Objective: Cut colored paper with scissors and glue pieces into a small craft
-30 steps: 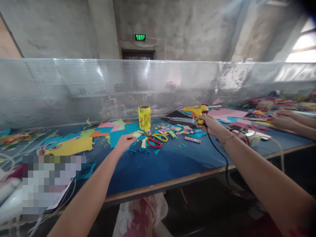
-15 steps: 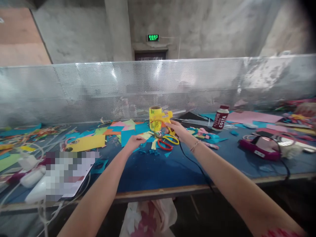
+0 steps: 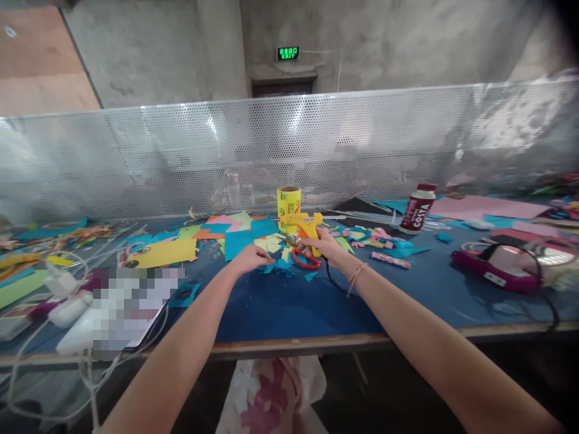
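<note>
A yellow hot glue gun (image 3: 306, 225) is in my right hand (image 3: 326, 246), its nozzle pointing left and its dark cord trailing down. Behind the gun stands a yellow tape roll (image 3: 289, 199), upright on the table. Red-handled scissors (image 3: 306, 260) lie under my right hand, partly hidden by it. My left hand (image 3: 251, 259) is closed over the blue and pale paper scraps (image 3: 277, 266), thumb and fingers together. Whatever they pinch, if anything, is too small to make out.
Coloured paper sheets (image 3: 237, 241) spread across the table's middle. To the right are a dark red COSTA bottle (image 3: 417, 210) and a purple power strip (image 3: 497, 271) with cables. A yellow paper piece (image 3: 163, 253) lies left. A perforated metal screen (image 3: 190, 157) closes the back.
The glue gun in my right hand has come down slightly, now lying more level in front of the tape roll. My left hand stays closed by the scraps. The view has shifted a little.
</note>
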A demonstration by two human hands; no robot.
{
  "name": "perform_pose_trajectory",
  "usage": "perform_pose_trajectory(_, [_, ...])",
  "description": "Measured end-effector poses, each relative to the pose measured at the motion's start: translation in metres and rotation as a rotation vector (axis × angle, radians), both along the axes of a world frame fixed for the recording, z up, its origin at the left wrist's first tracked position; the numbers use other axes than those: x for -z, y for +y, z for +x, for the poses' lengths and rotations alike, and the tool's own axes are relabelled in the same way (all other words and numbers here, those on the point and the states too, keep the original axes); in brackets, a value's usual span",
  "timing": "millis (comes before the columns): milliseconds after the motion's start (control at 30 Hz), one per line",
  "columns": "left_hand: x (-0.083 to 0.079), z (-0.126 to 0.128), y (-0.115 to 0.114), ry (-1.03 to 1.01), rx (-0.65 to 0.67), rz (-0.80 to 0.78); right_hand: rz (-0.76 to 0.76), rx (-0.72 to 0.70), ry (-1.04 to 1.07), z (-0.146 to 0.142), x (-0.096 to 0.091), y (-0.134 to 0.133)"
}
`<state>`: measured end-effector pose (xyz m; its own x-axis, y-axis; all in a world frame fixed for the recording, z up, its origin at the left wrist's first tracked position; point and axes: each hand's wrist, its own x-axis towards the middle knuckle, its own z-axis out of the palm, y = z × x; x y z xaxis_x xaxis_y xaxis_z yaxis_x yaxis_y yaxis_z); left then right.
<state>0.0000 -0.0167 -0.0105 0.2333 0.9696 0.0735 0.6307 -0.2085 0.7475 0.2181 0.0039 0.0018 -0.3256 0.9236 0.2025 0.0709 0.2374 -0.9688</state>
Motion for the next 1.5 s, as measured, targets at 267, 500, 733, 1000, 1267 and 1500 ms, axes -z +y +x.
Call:
perform_pose_trajectory(267, [0.002, -0.003, 0.001, 0.129, 0.217, -0.06, -0.025, 0.045, -0.11, -0.003, 0.007, 0.008])
perform_pose_trajectory(500, [0.0, -0.001, -0.004, 0.193, 0.254, -0.027, -0.057, 0.162, -0.188, 0.007, 0.012, 0.019])
perform_pose_trajectory(733, [-0.002, -0.001, -0.002, 0.157, 0.164, 0.058, -0.056, 0.137, -0.18, 0.005, 0.008, 0.013])
perform_pose_trajectory(1000, [-0.004, -0.004, -0.004, 0.263, 0.258, -0.053, 0.008, 0.065, -0.214, 0.006, 0.001, 0.005])
perform_pose_trajectory(1267, [-0.008, -0.01, -0.004, 0.244, 0.268, -0.064, -0.012, 0.007, -0.162, 0.006, 0.001, 0.004])
perform_pose_trajectory(1500, [-0.004, -0.013, 0.006, -0.005, -0.017, -0.057, 0.115, 0.069, -0.27, 0.006, -0.001, 0.003])
